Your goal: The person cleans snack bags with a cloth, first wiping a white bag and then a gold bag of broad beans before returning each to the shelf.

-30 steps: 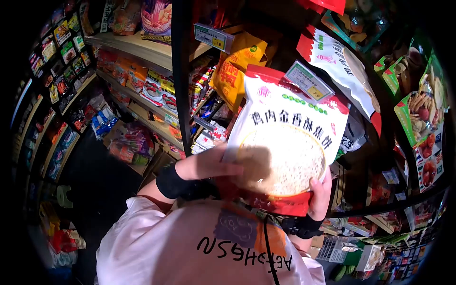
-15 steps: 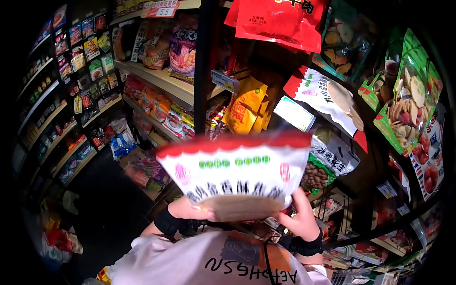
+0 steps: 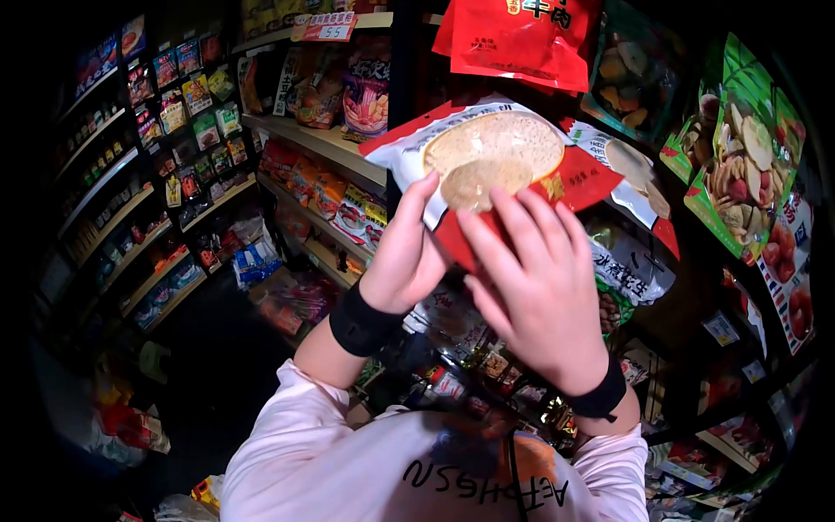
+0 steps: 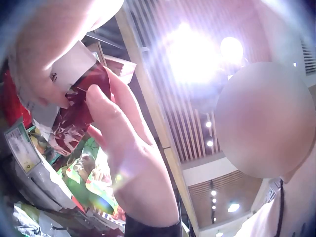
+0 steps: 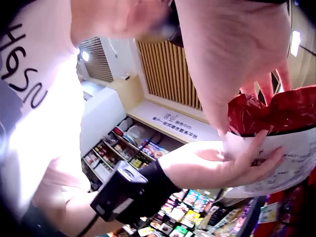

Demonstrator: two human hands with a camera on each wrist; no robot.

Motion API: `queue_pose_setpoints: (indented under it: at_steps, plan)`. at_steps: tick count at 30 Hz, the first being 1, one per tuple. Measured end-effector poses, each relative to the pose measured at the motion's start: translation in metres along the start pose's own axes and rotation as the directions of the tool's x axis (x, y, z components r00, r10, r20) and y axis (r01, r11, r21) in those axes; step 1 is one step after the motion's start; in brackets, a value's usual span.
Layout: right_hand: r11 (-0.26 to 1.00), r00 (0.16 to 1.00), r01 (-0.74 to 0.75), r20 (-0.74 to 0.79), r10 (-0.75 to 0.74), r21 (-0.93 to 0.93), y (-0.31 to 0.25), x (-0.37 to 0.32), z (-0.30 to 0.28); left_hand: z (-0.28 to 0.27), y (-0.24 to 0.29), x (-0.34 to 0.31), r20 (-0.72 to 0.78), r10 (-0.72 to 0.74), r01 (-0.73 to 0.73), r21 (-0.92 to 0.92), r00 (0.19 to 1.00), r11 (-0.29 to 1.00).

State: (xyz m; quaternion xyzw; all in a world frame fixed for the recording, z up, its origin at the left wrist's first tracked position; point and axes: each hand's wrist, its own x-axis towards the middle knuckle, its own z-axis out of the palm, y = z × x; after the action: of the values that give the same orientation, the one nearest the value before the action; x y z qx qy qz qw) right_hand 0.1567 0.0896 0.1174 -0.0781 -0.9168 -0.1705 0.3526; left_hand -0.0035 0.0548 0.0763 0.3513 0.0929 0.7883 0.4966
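Both hands hold a white and red bag of crispy pancakes (image 3: 513, 143), raised and tilted before the shelves in the head view. A large pale round is printed on its front. My left hand (image 3: 404, 257) grips one side, thumb at the front edge; its fingers lie along the white printed back panel (image 5: 291, 160) in the right wrist view. Over the red lower end, my right hand (image 3: 548, 296) spreads its fingers on the front. In the left wrist view its thumb presses the red foil (image 4: 79, 106) from the other side.
Behind the bag hangs a similar white bag (image 3: 622, 165), below a red packet (image 3: 522, 52). Green bags of dried chips (image 3: 744, 165) hang to the right. A shelf (image 3: 322, 143) of bright packets runs along the left, beside a dark aisle floor (image 3: 217, 374).
The bag has gone up and away from the chest, its front tilting and its top swinging left. My right hand has shifted from the bag's side onto its red lower end.
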Motion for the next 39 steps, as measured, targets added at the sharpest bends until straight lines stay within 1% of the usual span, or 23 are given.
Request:
queue_pose_setpoints:
  at_steps: [3,5,6,7,8,11,14,17,21,23,24,25,28,31,34,35,37,38,39]
  plan:
    - [0.998,0.986,0.003,-0.167,-0.013,-0.056,0.025,0.020,0.015,-0.004,0.005,0.034,0.048,-0.017,0.018,-0.035,0.999,0.999]
    - [0.995,0.963,-0.007,-0.269,-0.019,-0.097,0.043,0.034,0.028,-0.010,0.009,0.056,0.075,-0.028,0.027,0.016,0.997,1.000]
    - [0.992,0.960,-0.018,-0.279,-0.017,-0.123,0.050,0.039,0.030,-0.015,0.010,0.069,0.077,-0.040,0.038,0.027,0.996,0.999]
    - [0.989,0.959,-0.035,-0.282,-0.007,-0.142,0.058,0.044,0.035,-0.019,0.010,0.081,0.096,-0.058,0.057,0.016,0.994,0.998]
    - [0.985,0.959,-0.049,-0.285,0.001,-0.163,0.066,0.047,0.042,-0.026,0.008,0.093,0.080,-0.052,0.052,0.002,0.995,0.999]
    - [0.963,0.952,-0.118,-0.304,0.040,-0.243,0.079,0.052,0.058,-0.028,0.004,0.114,0.052,-0.126,0.127,-0.015,0.991,0.992]
    - [0.942,0.959,-0.170,-0.267,0.092,-0.288,0.088,0.054,0.069,-0.038,-0.002,0.135,0.045,-0.181,0.181,0.014,0.982,0.983]
    - [0.930,0.956,-0.209,-0.263,0.130,-0.303,0.095,0.057,0.078,-0.051,0.001,0.159,0.060,-0.295,0.295,0.014,0.954,0.955]
    - [0.908,0.954,-0.249,-0.246,0.170,-0.337,0.108,0.061,0.098,-0.073,0.001,0.189,0.070,-0.375,0.379,-0.056,0.924,0.924]
    - [0.897,0.958,-0.258,-0.215,0.190,-0.359,0.114,0.061,0.106,-0.086,-0.002,0.203,0.082,-0.444,0.452,-0.180,0.892,0.874]
    - [0.892,0.959,-0.262,-0.200,0.199,-0.369,0.117,0.061,0.111,-0.087,-0.003,0.207,0.090,-0.477,0.484,-0.241,0.874,0.842]
    - [0.884,0.960,-0.267,-0.190,0.207,-0.385,0.119,0.061,0.115,-0.088,-0.005,0.211,0.072,-0.483,0.485,-0.250,0.872,0.838]
    - [0.878,0.954,-0.295,-0.161,0.251,-0.377,0.121,0.062,0.121,-0.078,-0.006,0.207,0.010,-0.478,0.459,-0.297,0.878,0.837]
    - [0.869,0.953,-0.304,-0.136,0.272,-0.390,0.117,0.062,0.118,-0.075,-0.013,0.200,-0.007,-0.463,0.433,-0.341,0.886,0.835]
    - [0.877,0.951,-0.310,-0.110,0.290,-0.368,0.114,0.060,0.114,-0.080,-0.023,0.195,0.043,-0.446,0.440,-0.271,0.894,0.856]
    - [0.881,0.954,-0.299,-0.124,0.273,-0.365,0.113,0.060,0.111,-0.080,-0.025,0.191,0.053,-0.428,0.429,-0.202,0.902,0.880]
    - [0.891,0.960,-0.277,-0.149,0.238,-0.360,0.110,0.057,0.100,-0.068,-0.019,0.175,0.012,-0.411,0.411,-0.054,0.912,0.910]
    - [0.904,0.960,-0.245,-0.220,0.174,-0.350,0.110,0.055,0.092,-0.067,-0.018,0.169,-0.008,-0.398,0.398,0.019,0.917,0.917]
    - [0.920,0.952,-0.270,-0.221,0.212,-0.283,0.108,0.054,0.079,-0.070,-0.019,0.166,-0.022,-0.421,0.417,-0.089,0.907,0.904]
